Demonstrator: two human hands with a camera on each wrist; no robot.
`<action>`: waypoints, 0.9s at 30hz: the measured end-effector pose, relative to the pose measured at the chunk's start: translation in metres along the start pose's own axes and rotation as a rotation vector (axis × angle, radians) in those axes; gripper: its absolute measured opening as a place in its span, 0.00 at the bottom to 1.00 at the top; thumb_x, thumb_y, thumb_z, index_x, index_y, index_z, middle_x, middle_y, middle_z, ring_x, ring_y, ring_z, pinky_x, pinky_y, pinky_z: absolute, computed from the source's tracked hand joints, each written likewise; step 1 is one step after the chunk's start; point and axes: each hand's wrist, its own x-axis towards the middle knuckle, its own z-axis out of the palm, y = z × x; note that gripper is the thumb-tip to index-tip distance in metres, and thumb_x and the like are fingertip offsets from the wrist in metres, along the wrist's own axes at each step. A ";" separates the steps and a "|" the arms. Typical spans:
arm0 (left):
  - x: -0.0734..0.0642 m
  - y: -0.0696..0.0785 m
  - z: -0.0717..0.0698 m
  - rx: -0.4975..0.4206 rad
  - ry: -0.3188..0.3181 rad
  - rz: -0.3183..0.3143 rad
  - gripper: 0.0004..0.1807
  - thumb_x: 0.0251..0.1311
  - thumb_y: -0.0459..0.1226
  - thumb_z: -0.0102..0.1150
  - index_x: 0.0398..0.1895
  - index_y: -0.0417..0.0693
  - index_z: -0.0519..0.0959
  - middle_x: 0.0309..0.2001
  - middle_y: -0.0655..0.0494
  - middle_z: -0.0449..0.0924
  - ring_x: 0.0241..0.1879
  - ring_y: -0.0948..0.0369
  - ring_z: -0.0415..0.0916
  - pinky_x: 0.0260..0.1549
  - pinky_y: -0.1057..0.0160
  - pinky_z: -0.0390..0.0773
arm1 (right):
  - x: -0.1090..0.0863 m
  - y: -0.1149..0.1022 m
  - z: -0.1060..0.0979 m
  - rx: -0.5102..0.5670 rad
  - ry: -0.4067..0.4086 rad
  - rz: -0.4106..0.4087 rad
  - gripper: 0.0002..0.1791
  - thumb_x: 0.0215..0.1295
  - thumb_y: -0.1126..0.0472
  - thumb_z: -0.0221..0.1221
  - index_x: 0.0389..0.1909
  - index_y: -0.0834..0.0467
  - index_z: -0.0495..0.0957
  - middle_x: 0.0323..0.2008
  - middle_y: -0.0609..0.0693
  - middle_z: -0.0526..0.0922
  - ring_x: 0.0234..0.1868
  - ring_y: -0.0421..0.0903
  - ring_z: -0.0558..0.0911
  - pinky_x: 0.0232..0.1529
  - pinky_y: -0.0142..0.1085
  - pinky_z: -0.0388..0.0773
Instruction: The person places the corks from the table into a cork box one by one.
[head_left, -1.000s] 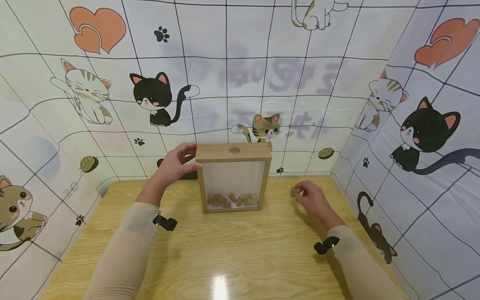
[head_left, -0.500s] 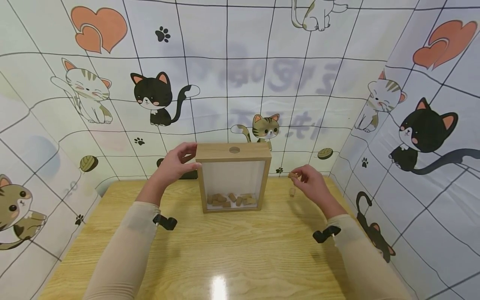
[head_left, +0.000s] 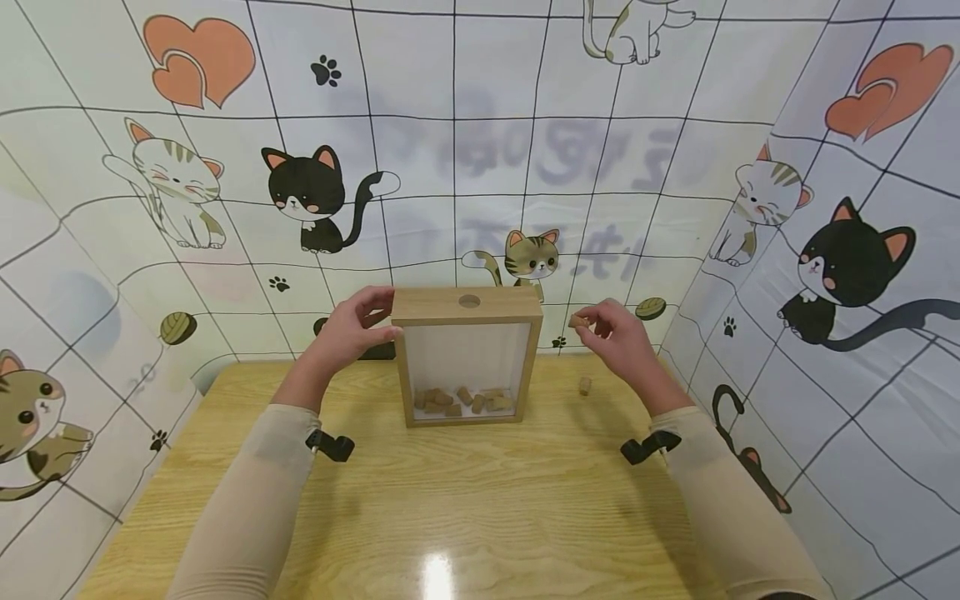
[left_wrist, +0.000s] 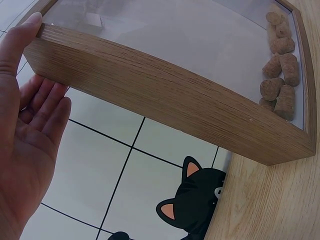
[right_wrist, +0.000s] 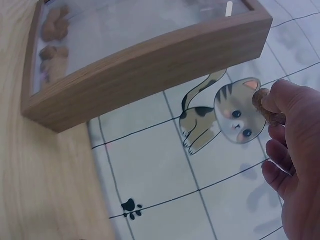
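A wooden shadow box (head_left: 427,310) with a clear front and a round hole in its top stands upright on the table. Several corks (left_wrist: 285,100) lie along its bottom, behind the front pane. My left hand (head_left: 347,332) holds the box by its upper left corner, thumb on the front edge and fingers round the back. To the right of the box, raised off the table, my right hand (head_left: 617,340) pinches a single cork (right_wrist: 259,100) between thumb and fingertips. Below that hand, one loose cork (head_left: 585,386) rests on the table.
The light wooden table (head_left: 480,500) runs up to a cloth wall (head_left: 495,150) printed with cats and grid lines, close behind the box. More of the cloth rises along both sides. A black clip (head_left: 330,445) is strapped at each wrist.
My right hand has risen from the tabletop with one cork and moved slightly left toward the box, uncovering the loose cork. The left hand and the box have stayed in place.
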 end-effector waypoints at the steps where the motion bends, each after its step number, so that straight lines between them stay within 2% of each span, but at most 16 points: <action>1: 0.000 0.000 0.000 -0.001 0.000 0.000 0.40 0.69 0.33 0.77 0.81 0.42 0.69 0.72 0.41 0.74 0.78 0.43 0.70 0.82 0.41 0.66 | 0.003 -0.003 -0.001 0.007 0.004 -0.003 0.10 0.76 0.65 0.70 0.54 0.58 0.89 0.41 0.52 0.80 0.36 0.47 0.76 0.35 0.35 0.74; 7: 0.001 0.000 0.000 -0.005 -0.003 0.007 0.40 0.69 0.33 0.77 0.81 0.41 0.69 0.72 0.40 0.74 0.78 0.43 0.70 0.82 0.39 0.65 | 0.017 -0.023 -0.004 0.046 0.010 -0.016 0.10 0.78 0.62 0.70 0.56 0.55 0.90 0.44 0.50 0.82 0.37 0.46 0.78 0.37 0.36 0.77; 13: 0.001 -0.002 -0.001 0.008 -0.002 0.009 0.40 0.69 0.34 0.78 0.81 0.41 0.69 0.72 0.40 0.74 0.78 0.42 0.70 0.82 0.42 0.66 | 0.030 -0.039 -0.004 0.063 -0.008 -0.047 0.10 0.78 0.63 0.69 0.56 0.54 0.90 0.45 0.49 0.82 0.39 0.47 0.78 0.38 0.37 0.77; 21: 0.001 -0.003 -0.001 0.016 0.001 0.008 0.40 0.69 0.35 0.78 0.81 0.43 0.69 0.72 0.42 0.75 0.78 0.43 0.69 0.81 0.43 0.68 | 0.048 -0.064 0.001 0.071 -0.037 -0.087 0.10 0.75 0.64 0.72 0.54 0.56 0.89 0.39 0.50 0.82 0.35 0.47 0.78 0.35 0.37 0.76; 27: 0.000 -0.001 -0.001 0.016 -0.002 0.005 0.40 0.70 0.34 0.77 0.81 0.42 0.69 0.72 0.40 0.74 0.78 0.42 0.69 0.81 0.42 0.67 | 0.057 -0.085 0.006 0.100 -0.068 -0.102 0.11 0.74 0.65 0.73 0.54 0.58 0.88 0.41 0.51 0.84 0.35 0.48 0.77 0.34 0.38 0.76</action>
